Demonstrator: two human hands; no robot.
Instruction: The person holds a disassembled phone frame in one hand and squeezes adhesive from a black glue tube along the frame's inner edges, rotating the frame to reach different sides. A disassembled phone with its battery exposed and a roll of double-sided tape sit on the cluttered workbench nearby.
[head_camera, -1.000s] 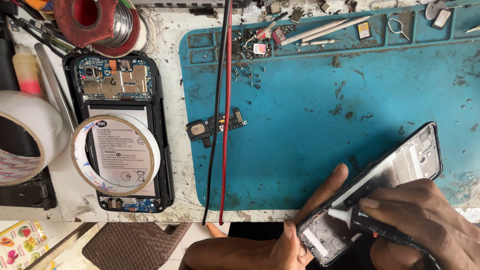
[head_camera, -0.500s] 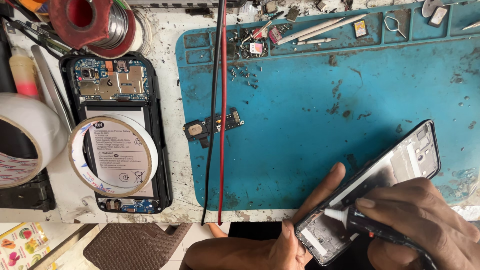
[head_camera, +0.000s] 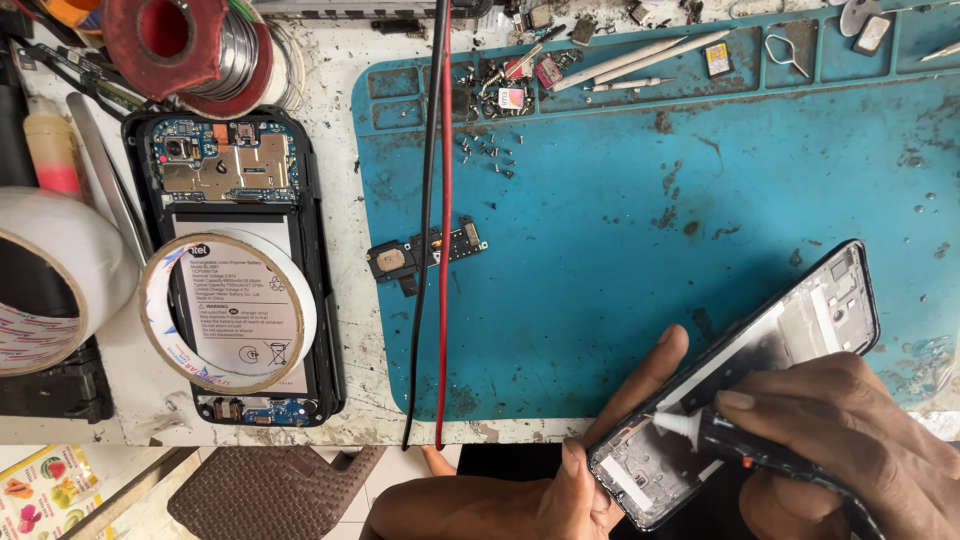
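At the near right corner of the blue work mat (head_camera: 640, 250), a black phone frame (head_camera: 740, 385) lies slanted, its lower end hanging off the mat's front edge. That lower end is held by the left hand (head_camera: 560, 480), thumb against the frame's bottom corner and a finger stretched along its left side. Closed around a black glue tube (head_camera: 770, 455), the right hand (head_camera: 850, 450) has the tube's white nozzle touching the frame's inner rim. Left of the mat, an opened phone (head_camera: 235, 265) lies with its board and battery bare, and a ring of white tape (head_camera: 228, 312) rests on the battery. A red and a black wire (head_camera: 435, 230) run down the mat's left part, crossing a small loose speaker module (head_camera: 425, 252). Along the mat's far edge, shallow compartments hold tiny screws (head_camera: 485, 78), small chips and pale spudger sticks (head_camera: 640, 62). Beyond the mat's far left corner sits a red solder spool (head_camera: 175, 45).
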